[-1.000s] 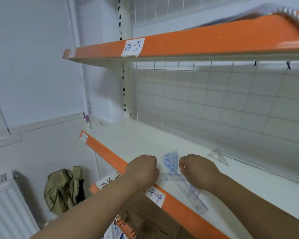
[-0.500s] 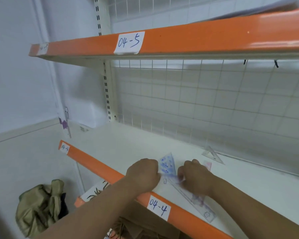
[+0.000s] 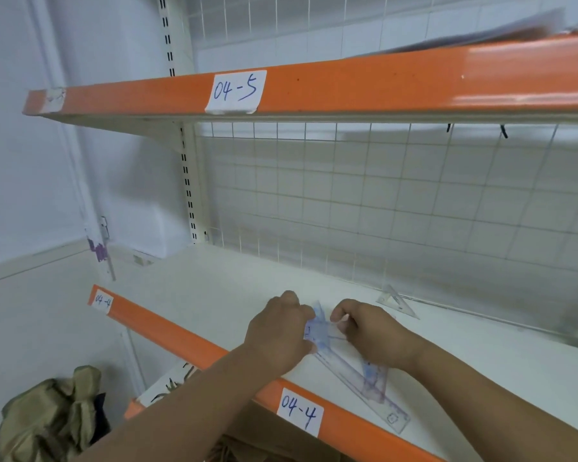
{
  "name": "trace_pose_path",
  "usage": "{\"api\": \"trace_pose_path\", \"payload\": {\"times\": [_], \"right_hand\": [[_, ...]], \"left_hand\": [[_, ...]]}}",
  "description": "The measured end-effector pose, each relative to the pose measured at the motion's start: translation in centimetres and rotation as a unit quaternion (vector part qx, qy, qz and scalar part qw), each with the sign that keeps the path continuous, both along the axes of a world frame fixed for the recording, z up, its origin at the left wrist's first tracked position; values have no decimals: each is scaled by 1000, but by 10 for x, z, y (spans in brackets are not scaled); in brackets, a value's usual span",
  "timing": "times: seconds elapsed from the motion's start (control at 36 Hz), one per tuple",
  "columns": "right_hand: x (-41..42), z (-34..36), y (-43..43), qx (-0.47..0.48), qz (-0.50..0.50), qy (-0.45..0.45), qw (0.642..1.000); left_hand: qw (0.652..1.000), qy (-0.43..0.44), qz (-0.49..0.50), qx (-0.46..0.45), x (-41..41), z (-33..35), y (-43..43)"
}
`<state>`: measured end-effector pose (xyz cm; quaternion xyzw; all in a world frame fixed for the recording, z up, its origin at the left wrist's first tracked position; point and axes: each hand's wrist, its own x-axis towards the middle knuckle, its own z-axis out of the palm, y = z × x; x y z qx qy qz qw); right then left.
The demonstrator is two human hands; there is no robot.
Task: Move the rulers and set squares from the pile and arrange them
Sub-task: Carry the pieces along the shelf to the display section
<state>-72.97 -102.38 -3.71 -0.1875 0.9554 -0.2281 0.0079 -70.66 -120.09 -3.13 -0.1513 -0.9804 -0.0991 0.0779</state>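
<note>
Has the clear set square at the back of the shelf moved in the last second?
No. The clear set square still lies at the foot of the wire grid, same spot; only the camera view shifted.

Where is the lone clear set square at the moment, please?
In the head view the clear set square sits at the back of the white shelf, by the wire grid, just beyond the right hand.

Both arms show uncovered from the hands down to the view's lower edge. The left forearm (image 3: 187,401) and left hand (image 3: 277,331) lie left of the shelf label (image 3: 299,411) marked 04-4; the right forearm (image 3: 481,405) and right hand (image 3: 371,335) lie right of it. Knuckles show rounded and smooth.
</note>
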Motion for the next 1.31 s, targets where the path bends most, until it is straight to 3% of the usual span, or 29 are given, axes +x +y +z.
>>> {"api": "trace_pose_path", "payload": {"times": [0.14, 0.22, 0.31, 0.42, 0.56, 0.75, 1.31], "right_hand": [[7, 9, -1, -48, 15, -13, 999], [11, 11, 0, -23, 36, -3, 999], [10, 9, 0, 29, 8, 32, 999], [9, 11, 0, 11, -44, 40, 998], [12, 15, -4, 10, -27, 50, 998], [18, 16, -1, 1, -1, 63, 998], [37, 14, -3, 126, -79, 168, 974]], "left_hand": [[999, 42, -2, -31, -7, 0, -4], [997, 58, -5, -41, -9, -2, -7], [999, 42, -3, -7, -10, -3, -9], [1000, 13, -4, 17, -12, -2, -9], [998, 10, -11, 55, -9, 1, -9], [999, 14, -18, 27, -8, 6, -12], [1000, -1, -23, 5, -2, 4, -11]]}}
